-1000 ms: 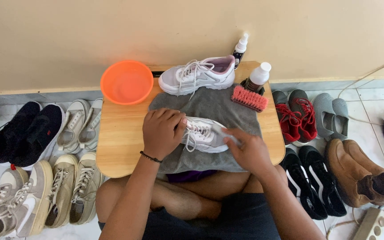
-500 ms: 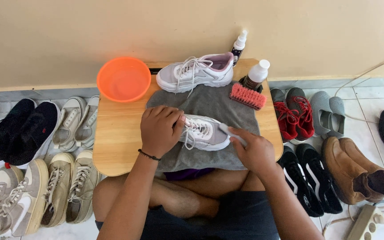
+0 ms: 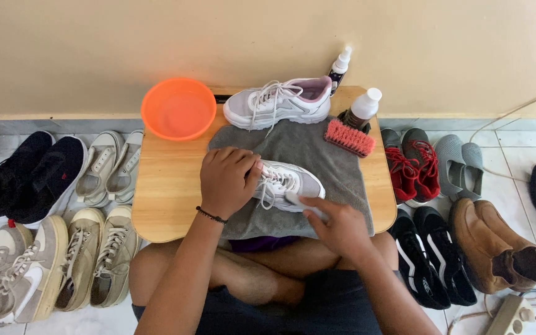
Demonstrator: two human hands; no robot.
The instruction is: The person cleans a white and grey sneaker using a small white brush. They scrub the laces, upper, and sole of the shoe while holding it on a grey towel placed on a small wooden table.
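Roughly, by label:
Left hand (image 3: 227,181): clamped over the toe end of the white sneaker (image 3: 290,183), fingers curled shut on it.
Right hand (image 3: 337,226): fingers pinched on a small pale item at the sneaker's side; what it is, cannot tell.
Sneaker: lying on grey towel (image 3: 308,144), middle of low wooden table (image 3: 169,186).
Behind: second white sneaker (image 3: 278,102), pink brush (image 3: 349,137), orange bowl (image 3: 178,108).
Floor: shoes both sides.

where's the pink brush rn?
Head view: the pink brush lies on the far right part of the grey towel, beside the white-capped bottle, right of the far white sneaker.
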